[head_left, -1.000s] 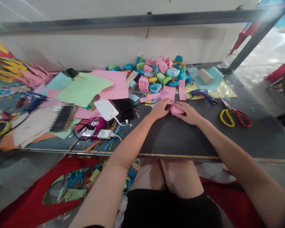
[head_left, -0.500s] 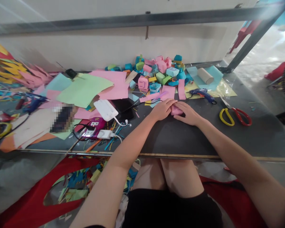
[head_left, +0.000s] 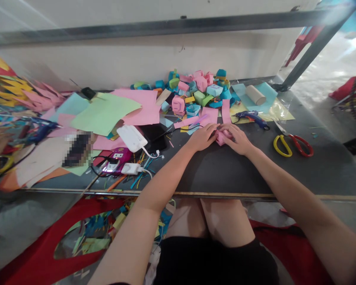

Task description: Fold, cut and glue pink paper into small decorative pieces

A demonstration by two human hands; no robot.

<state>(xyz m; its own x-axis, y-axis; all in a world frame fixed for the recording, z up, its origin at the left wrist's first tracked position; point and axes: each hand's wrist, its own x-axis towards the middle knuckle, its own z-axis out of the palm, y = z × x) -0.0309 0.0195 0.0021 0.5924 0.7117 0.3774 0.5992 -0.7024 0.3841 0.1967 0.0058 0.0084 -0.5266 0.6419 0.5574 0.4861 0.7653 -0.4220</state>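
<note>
So both hands are on one small pink paper piece [head_left: 222,136], which sits on the dark worktop [head_left: 225,170] just in front of the pile of little folded paper boxes [head_left: 198,91], on the person's side of it. The left hand [head_left: 203,137] has it from the left with its fingers curled in against the paper, and the right hand [head_left: 239,139] does the same from the other side, so the fingers of both hands are closed on it and it's pinched between them. Right of the pile there's a blue glue gun [head_left: 252,117], and further right and nearer the person than the pile, scissors [head_left: 292,143] with one yellow and one red handle lying flat. Left of the pile is a big light green sheet [head_left: 105,111] on top of pink sheets.
</note>
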